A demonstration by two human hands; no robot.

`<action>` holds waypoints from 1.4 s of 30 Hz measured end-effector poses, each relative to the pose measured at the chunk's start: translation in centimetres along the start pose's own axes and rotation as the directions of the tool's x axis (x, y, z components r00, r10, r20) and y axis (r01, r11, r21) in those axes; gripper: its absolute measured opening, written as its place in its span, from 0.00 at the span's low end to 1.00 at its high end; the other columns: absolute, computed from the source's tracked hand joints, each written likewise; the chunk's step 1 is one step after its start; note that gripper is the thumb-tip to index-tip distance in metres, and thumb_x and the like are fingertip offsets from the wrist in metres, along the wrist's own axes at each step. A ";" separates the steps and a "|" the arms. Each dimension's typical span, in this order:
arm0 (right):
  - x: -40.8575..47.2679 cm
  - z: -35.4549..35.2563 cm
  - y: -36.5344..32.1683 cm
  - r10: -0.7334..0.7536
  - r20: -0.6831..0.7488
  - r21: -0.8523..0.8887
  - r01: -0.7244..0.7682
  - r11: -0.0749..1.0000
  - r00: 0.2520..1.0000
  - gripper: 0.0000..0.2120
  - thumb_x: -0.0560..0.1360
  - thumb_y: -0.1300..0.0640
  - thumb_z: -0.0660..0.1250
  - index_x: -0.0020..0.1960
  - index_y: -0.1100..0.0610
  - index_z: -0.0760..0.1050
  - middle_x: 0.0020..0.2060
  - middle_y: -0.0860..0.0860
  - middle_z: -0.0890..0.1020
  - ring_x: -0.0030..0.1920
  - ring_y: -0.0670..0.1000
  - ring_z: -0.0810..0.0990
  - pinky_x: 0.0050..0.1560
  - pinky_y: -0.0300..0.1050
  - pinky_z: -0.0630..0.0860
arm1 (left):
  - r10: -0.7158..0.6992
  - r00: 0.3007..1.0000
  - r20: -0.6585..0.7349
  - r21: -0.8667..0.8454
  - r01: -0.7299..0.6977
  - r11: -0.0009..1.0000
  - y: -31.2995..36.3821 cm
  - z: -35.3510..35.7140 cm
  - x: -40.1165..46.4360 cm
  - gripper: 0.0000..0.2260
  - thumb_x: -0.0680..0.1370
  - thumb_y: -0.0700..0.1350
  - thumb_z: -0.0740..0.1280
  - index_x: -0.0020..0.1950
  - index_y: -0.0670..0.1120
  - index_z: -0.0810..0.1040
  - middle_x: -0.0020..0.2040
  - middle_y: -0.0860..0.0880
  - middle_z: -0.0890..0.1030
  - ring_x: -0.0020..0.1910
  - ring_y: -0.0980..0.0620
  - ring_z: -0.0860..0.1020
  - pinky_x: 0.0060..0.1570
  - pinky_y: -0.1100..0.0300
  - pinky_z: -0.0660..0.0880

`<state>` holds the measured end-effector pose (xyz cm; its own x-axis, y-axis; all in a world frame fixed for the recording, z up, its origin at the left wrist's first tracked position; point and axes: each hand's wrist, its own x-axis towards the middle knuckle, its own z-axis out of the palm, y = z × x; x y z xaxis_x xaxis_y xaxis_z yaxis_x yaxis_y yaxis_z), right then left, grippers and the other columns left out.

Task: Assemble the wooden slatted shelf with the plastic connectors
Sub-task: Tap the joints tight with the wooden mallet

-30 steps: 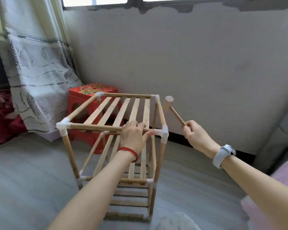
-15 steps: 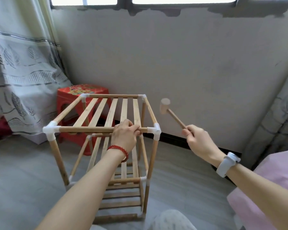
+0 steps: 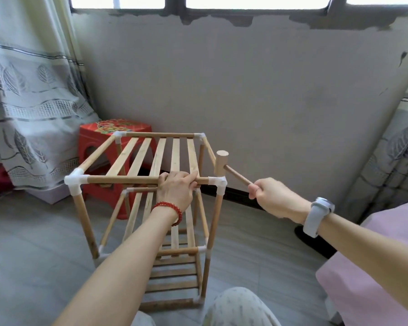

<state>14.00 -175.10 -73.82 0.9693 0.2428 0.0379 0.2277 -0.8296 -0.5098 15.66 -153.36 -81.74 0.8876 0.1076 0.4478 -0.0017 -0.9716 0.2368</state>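
Note:
The wooden slatted shelf (image 3: 137, 158) stands upright on the floor, with several tiers joined by white plastic connectors. My left hand (image 3: 176, 189) grips the near top rail, close to the near right corner connector (image 3: 218, 183). My right hand (image 3: 275, 198) holds a small wooden mallet (image 3: 221, 163) by its handle. The mallet head sits right above that corner connector, touching or almost touching it. Another white connector (image 3: 74, 181) caps the near left corner.
A red plastic stool (image 3: 97, 137) stands behind the shelf at the left, beside a patterned curtain (image 3: 26, 90). A grey wall (image 3: 245, 90) runs close behind. A pink bed edge (image 3: 375, 267) lies at the right; my knee (image 3: 238, 307) is at the bottom.
The mallet head has swung down from above and beside the shelf onto the near right corner connector. My left hand keeps its grip on the top rail.

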 end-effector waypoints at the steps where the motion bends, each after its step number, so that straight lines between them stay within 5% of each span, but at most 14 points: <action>1: 0.0 -0.5 -0.4 -0.023 -0.097 0.043 0.027 0.999 0.995 0.15 0.82 0.55 0.52 0.50 0.61 0.75 0.29 0.50 0.71 0.26 0.47 0.67 0.26 0.40 0.62 | 0.007 1.000 -0.004 -0.004 -0.007 1.000 0.0 0.0 -0.1 0.16 0.82 0.48 0.55 0.70 0.56 0.68 0.64 0.54 0.74 0.65 0.52 0.68 0.64 0.54 0.57; 3: 0.0 -1.3 -1.1 -0.079 -0.333 0.181 0.146 0.973 0.940 0.13 0.82 0.56 0.52 0.49 0.60 0.73 0.30 0.50 0.71 0.27 0.48 0.68 0.27 0.40 0.62 | 0.010 1.000 -0.025 -0.005 -0.010 1.000 0.0 -0.3 0.1 0.16 0.82 0.48 0.55 0.70 0.54 0.68 0.66 0.55 0.73 0.66 0.54 0.68 0.65 0.54 0.57; 7: -0.8 1.0 -1.2 0.011 0.003 0.021 -0.011 1.000 1.000 0.14 0.82 0.56 0.52 0.50 0.60 0.74 0.35 0.53 0.74 0.30 0.52 0.72 0.24 0.40 0.66 | -0.010 0.999 -0.035 -0.007 0.010 1.000 0.2 -0.4 -0.3 0.16 0.82 0.48 0.56 0.69 0.52 0.70 0.66 0.54 0.74 0.66 0.53 0.68 0.65 0.54 0.57; 11: -0.3 0.5 -1.4 -0.057 -0.268 0.159 0.102 0.982 0.962 0.13 0.82 0.55 0.51 0.47 0.59 0.71 0.32 0.50 0.72 0.31 0.51 0.70 0.27 0.41 0.63 | 0.002 0.998 -0.059 0.003 -0.002 1.000 0.2 -0.5 -0.1 0.16 0.82 0.48 0.56 0.70 0.52 0.68 0.66 0.55 0.73 0.67 0.54 0.68 0.65 0.55 0.58; 14: -0.6 1.6 -1.2 0.051 0.027 0.019 -0.051 0.999 0.998 0.15 0.82 0.54 0.51 0.48 0.59 0.72 0.33 0.51 0.72 0.28 0.51 0.70 0.24 0.39 0.67 | 0.011 0.999 -0.048 0.003 -0.010 1.000 0.2 -0.6 -0.2 0.16 0.82 0.49 0.56 0.70 0.52 0.68 0.67 0.55 0.73 0.67 0.54 0.68 0.65 0.56 0.58; 18: 0.1 0.6 -1.7 -0.025 -0.283 0.195 0.083 0.977 0.959 0.13 0.82 0.55 0.51 0.45 0.58 0.71 0.32 0.50 0.72 0.30 0.50 0.70 0.23 0.37 0.65 | 0.044 0.998 -0.038 -0.024 -0.045 0.999 -0.2 -0.6 0.1 0.17 0.82 0.46 0.56 0.71 0.50 0.67 0.69 0.53 0.71 0.70 0.54 0.65 0.68 0.56 0.55; 20: -0.1 0.4 -2.0 -0.025 -0.161 0.177 0.054 0.983 0.987 0.15 0.82 0.54 0.51 0.46 0.59 0.72 0.31 0.50 0.71 0.27 0.49 0.68 0.20 0.36 0.64 | 0.082 0.995 -0.051 -0.118 -0.088 0.989 -0.2 -0.3 0.0 0.17 0.82 0.43 0.57 0.71 0.47 0.68 0.69 0.51 0.71 0.72 0.52 0.63 0.71 0.56 0.53; 22: -0.2 2.1 -2.5 -0.058 0.030 0.069 0.056 0.996 0.998 0.17 0.83 0.54 0.51 0.48 0.61 0.75 0.32 0.52 0.73 0.28 0.49 0.68 0.26 0.38 0.66 | 0.084 0.988 -0.126 -0.203 -0.108 0.973 -1.2 -0.4 -1.2 0.16 0.80 0.39 0.59 0.68 0.44 0.72 0.67 0.48 0.74 0.72 0.49 0.64 0.72 0.55 0.53; 29: 3.0 5.4 -13.5 -0.356 0.028 0.152 0.348 0.925 0.934 0.16 0.83 0.53 0.52 0.51 0.60 0.75 0.35 0.50 0.75 0.32 0.47 0.71 0.32 0.41 0.69 | -0.261 0.839 -0.478 -0.201 0.185 0.962 -11.9 -4.1 -6.3 0.13 0.72 0.32 0.67 0.56 0.41 0.79 0.54 0.42 0.78 0.54 0.43 0.77 0.53 0.52 0.69; 32: 4.0 8.6 -17.8 -0.470 -0.216 0.240 0.513 0.824 0.856 0.13 0.82 0.54 0.52 0.50 0.58 0.73 0.35 0.47 0.74 0.33 0.46 0.72 0.35 0.44 0.69 | -0.514 0.755 -0.406 -0.387 0.368 0.846 -16.1 -5.5 -7.7 0.13 0.74 0.33 0.64 0.58 0.40 0.75 0.56 0.41 0.75 0.54 0.43 0.74 0.53 0.51 0.72; 33: 4.4 10.2 -18.5 -0.481 -0.163 0.224 0.507 0.833 0.862 0.12 0.82 0.55 0.51 0.51 0.58 0.72 0.35 0.48 0.75 0.32 0.47 0.72 0.34 0.44 0.69 | -0.589 0.731 -0.345 -0.449 0.422 0.788 -17.1 -5.7 -7.9 0.14 0.75 0.34 0.63 0.60 0.40 0.73 0.58 0.42 0.74 0.55 0.44 0.74 0.54 0.53 0.72; 35: 4.9 13.4 -19.6 -0.414 0.199 0.031 0.416 0.909 0.888 0.13 0.82 0.56 0.51 0.55 0.60 0.73 0.35 0.50 0.74 0.31 0.48 0.72 0.30 0.42 0.69 | -0.679 0.702 -0.215 -0.519 0.506 0.689 -18.8 -5.7 -8.4 0.16 0.76 0.35 0.62 0.64 0.41 0.71 0.60 0.43 0.73 0.56 0.46 0.74 0.52 0.59 0.69; 37: 5.5 14.1 -20.3 -0.366 0.273 -0.001 0.380 0.925 0.890 0.14 0.82 0.57 0.52 0.54 0.63 0.74 0.35 0.51 0.73 0.33 0.48 0.71 0.31 0.40 0.68 | -0.672 0.736 -0.086 -0.560 0.522 0.643 -19.4 -5.1 -8.8 0.18 0.77 0.38 0.63 0.67 0.43 0.69 0.62 0.46 0.72 0.57 0.49 0.73 0.54 0.59 0.70; 42: 6.4 13.1 -21.0 -0.436 0.031 0.338 0.401 0.851 0.899 0.16 0.83 0.54 0.49 0.51 0.62 0.72 0.37 0.52 0.74 0.34 0.48 0.73 0.29 0.35 0.69 | -0.597 0.790 0.136 -0.688 0.510 0.517 -19.5 -3.6 -7.4 0.12 0.81 0.46 0.60 0.64 0.47 0.68 0.51 0.52 0.75 0.51 0.53 0.74 0.51 0.58 0.72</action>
<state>14.23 -149.50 -74.14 0.7697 0.5956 0.2297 0.5513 -0.4389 -0.7095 7.49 -134.40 -86.54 0.7653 0.6367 0.0949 0.1348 -0.3026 0.9436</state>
